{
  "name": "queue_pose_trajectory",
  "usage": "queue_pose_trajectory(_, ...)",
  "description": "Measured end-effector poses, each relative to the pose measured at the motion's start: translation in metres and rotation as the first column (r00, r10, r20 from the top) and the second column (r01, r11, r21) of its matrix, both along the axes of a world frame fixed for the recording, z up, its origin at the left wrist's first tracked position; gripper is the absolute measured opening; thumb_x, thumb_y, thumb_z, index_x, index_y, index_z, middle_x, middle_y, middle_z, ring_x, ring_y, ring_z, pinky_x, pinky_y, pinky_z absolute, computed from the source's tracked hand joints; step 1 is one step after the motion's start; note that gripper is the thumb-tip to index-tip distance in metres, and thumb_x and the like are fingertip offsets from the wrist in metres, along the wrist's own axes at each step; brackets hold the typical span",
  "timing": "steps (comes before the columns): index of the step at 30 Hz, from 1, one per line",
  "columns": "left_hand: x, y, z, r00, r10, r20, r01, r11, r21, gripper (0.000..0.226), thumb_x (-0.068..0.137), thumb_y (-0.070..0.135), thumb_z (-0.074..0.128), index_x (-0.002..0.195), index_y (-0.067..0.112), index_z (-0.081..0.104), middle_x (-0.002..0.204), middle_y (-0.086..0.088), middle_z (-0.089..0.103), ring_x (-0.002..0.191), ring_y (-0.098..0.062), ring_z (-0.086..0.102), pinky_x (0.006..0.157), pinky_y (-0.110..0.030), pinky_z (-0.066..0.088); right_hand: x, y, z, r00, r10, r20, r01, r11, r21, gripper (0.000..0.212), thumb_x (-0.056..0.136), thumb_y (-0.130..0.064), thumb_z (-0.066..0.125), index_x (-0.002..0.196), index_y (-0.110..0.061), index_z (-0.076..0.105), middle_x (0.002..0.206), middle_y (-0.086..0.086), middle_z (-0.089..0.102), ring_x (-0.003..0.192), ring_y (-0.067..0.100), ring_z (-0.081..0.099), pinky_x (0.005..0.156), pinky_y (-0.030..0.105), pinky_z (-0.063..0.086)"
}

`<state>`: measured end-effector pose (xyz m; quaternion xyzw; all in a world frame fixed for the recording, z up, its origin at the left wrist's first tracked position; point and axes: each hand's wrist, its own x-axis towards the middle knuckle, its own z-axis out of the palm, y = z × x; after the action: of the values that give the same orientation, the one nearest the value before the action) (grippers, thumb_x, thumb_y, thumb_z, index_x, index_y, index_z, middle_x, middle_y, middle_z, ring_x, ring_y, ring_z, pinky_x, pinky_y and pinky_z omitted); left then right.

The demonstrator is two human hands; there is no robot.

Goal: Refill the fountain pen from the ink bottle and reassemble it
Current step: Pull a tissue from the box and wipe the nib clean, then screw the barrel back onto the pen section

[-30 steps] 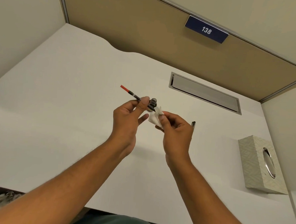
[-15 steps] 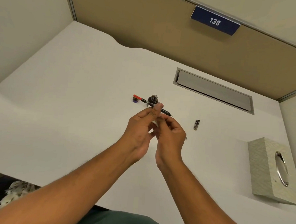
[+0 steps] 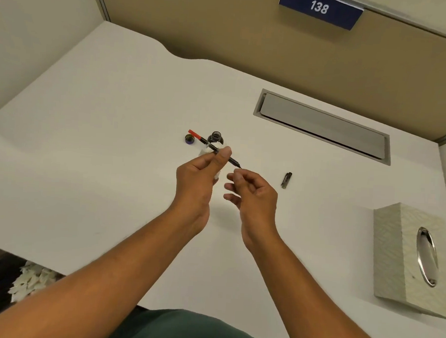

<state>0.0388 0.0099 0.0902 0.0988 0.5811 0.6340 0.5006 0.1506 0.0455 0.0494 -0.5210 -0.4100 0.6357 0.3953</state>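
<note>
Pen section with converter (image 3: pixel 215 149): pinched in your left hand (image 3: pixel 199 178), above the desk (image 3: pixel 101 149), by the open ink bottle (image 3: pixel 215 137). Right hand (image 3: pixel 251 193) loosely curled, empty, near the nib. Keep the nib level; fetch the barrel (image 3: pixel 286 180) next.

The pen part (image 3: pixel 215 149) is showing black along its body with a red-orange end, against a plain white desk (image 3: pixel 95 126). The ink bottle (image 3: pixel 215 137) is looking dark, its loose cap (image 3: pixel 189 139) purplish-blue. The tissue box (image 3: pixel 406 256) is wearing a pale wavy pattern (silvery oval opening). The navy sign (image 3: pixel 320 10) is carrying white digits.
</note>
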Motion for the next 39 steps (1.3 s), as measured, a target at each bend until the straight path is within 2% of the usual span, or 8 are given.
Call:
queue_pose_trajectory(5, -0.005, -0.005, -0.027, 0.966, -0.094, -0.24, 0.085, 0.995, -0.047, 0.011, 0.081, 0.039, 0.089, 0.08, 0.028, 0.087, 0.082, 0.017, 0.081, 0.082, 0.01, 0.07, 0.091, -0.028, 0.048, 0.06, 0.041, -0.048, 0.784, 0.049, 0.619, -0.234, 0.946, 0.222, 0.013, 0.096, -0.02, 0.072, 0.108, -0.02, 0.075, 0.098, -0.007, 0.075, 0.079, 0.005, 0.065, 0.077, 0.024, 0.048)
queue_pose_trajectory(9, -0.002, -0.012, -0.043, 0.946, -0.153, -0.287, 0.122, 0.985, -0.123, 0.019, 0.072, 0.044, 0.092, 0.08, 0.028, 0.088, 0.094, 0.012, 0.085, 0.097, 0.005, 0.075, 0.091, -0.021, 0.045, 0.082, 0.066, -0.081, 0.492, 0.161, 0.856, -0.488, 0.865, 0.118, 0.031, 0.098, -0.026, 0.07, 0.126, -0.013, 0.068, 0.117, 0.004, 0.066, 0.111, 0.022, 0.06, 0.085, 0.028, 0.042)
queue_pose_trajectory(11, 0.0, -0.015, -0.048, 0.935, -0.192, -0.3, 0.15, 0.976, -0.157, 0.016, 0.074, 0.041, 0.092, 0.08, 0.027, 0.088, 0.093, 0.011, 0.085, 0.096, 0.003, 0.076, 0.091, -0.022, 0.046, 0.084, 0.071, -0.091, 0.438, 0.181, 0.881, -0.519, 0.851, 0.083, 0.03, 0.098, -0.026, 0.069, 0.124, -0.011, 0.069, 0.12, 0.005, 0.064, 0.113, 0.024, 0.06, 0.084, 0.031, 0.044)
queue_pose_trajectory(16, 0.005, -0.014, -0.051, 0.902, -0.314, -0.298, 0.256, 0.942, -0.217, 0.037, 0.063, 0.052, 0.091, 0.083, 0.021, 0.088, 0.097, 0.01, 0.085, 0.105, -0.002, 0.074, 0.097, -0.027, 0.047, 0.08, 0.074, -0.095, 0.472, 0.128, 0.872, -0.504, 0.851, 0.148, 0.011, 0.098, -0.021, 0.069, 0.104, -0.013, 0.073, 0.107, 0.002, 0.065, 0.1, 0.023, 0.064, 0.076, 0.035, 0.049)
queue_pose_trajectory(20, -0.001, -0.011, -0.05, 0.809, -0.463, -0.364, 0.357, 0.877, -0.321, 0.025, 0.069, 0.047, 0.094, 0.077, 0.025, 0.087, 0.091, 0.013, 0.084, 0.105, -0.002, 0.073, 0.092, -0.026, 0.049, 0.081, 0.08, -0.068, 0.707, 0.175, 0.685, -0.478, 0.832, 0.28, 0.002, 0.093, -0.017, 0.075, 0.092, -0.019, 0.076, 0.091, -0.009, 0.076, 0.081, 0.007, 0.068, 0.073, 0.025, 0.05)
queue_pose_trajectory(24, -0.006, -0.003, -0.045, 0.718, -0.579, -0.386, 0.416, 0.802, -0.429, 0.028, 0.062, 0.051, 0.097, 0.075, 0.027, 0.087, 0.087, 0.01, 0.084, 0.105, -0.004, 0.071, 0.091, -0.028, 0.052, 0.083, 0.099, -0.022, 0.811, 0.309, 0.498, -0.491, 0.822, 0.29, 0.012, 0.084, -0.013, 0.083, 0.087, -0.024, 0.082, 0.08, -0.011, 0.079, 0.072, 0.005, 0.071, 0.069, 0.024, 0.06)
queue_pose_trajectory(31, 0.0, 0.005, -0.037, 0.64, -0.645, -0.417, 0.456, 0.756, -0.469, 0.029, 0.061, 0.049, 0.099, 0.073, 0.026, 0.087, 0.09, 0.003, 0.084, 0.103, -0.008, 0.07, 0.085, -0.029, 0.053, 0.088, 0.115, 0.015, 0.747, 0.342, 0.571, -0.588, 0.74, 0.326, 0.014, 0.085, -0.009, 0.084, 0.096, -0.017, 0.084, 0.089, -0.01, 0.076, 0.077, -0.001, 0.07, 0.053, 0.005, 0.045)
queue_pose_trajectory(39, -0.002, 0.004, -0.035, 0.612, -0.661, -0.435, 0.474, 0.746, -0.467, 0.033, 0.06, 0.049, 0.098, 0.077, 0.023, 0.087, 0.105, -0.004, 0.084, 0.126, -0.016, 0.065, 0.107, -0.045, 0.051, 0.087, 0.12, 0.026, 0.727, 0.276, 0.629, -0.597, 0.706, 0.381, 0.016, 0.084, -0.006, 0.084, 0.098, -0.014, 0.084, 0.09, -0.004, 0.075, 0.088, 0.015, 0.072, 0.077, 0.023, 0.058)
